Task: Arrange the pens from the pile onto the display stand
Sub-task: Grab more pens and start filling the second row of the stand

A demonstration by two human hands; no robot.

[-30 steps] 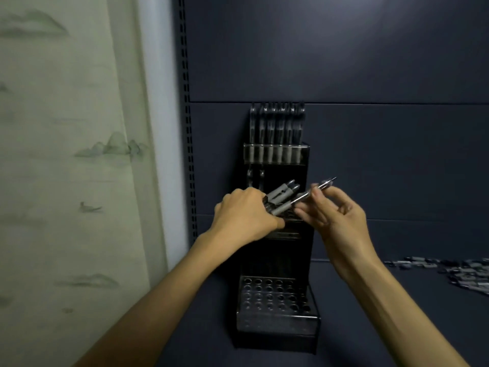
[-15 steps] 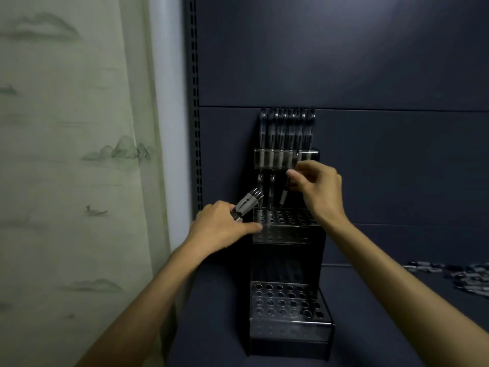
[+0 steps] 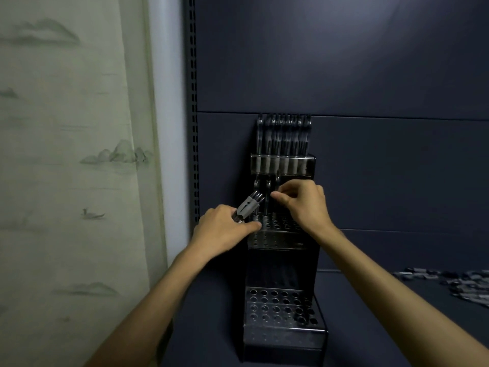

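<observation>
Dark blue shelving panels back a tiered black display stand (image 3: pixel 284 329) standing on the shelf, its top tier filled with upright pens and two more upright at the left of the middle tier. At that middle tier the left hand (image 3: pixel 222 231) keeps its grip curled round a small bundle of pens (image 3: pixel 250 206) angled up to the right, while the right hand (image 3: pixel 304 202) pinches a single upright pen (image 3: pixel 276 192) over the holes. Off to the far right the pile of pens (image 3: pixel 455 284) lies on the shelf, well apart from the stand.

Shop interior, likely stationery retail: dark shelving back panel (image 3: pixel 344 62) with slotted upright rail (image 3: pixel 195 102); tiered perforated display stand (image 3: pixel 284 313) holding upright pens (image 3: pixel 283 139); loose pen pile (image 3: pixel 455 283) on shelf; landscape-printed wall covering (image 3: pixel 66 154) at left
</observation>
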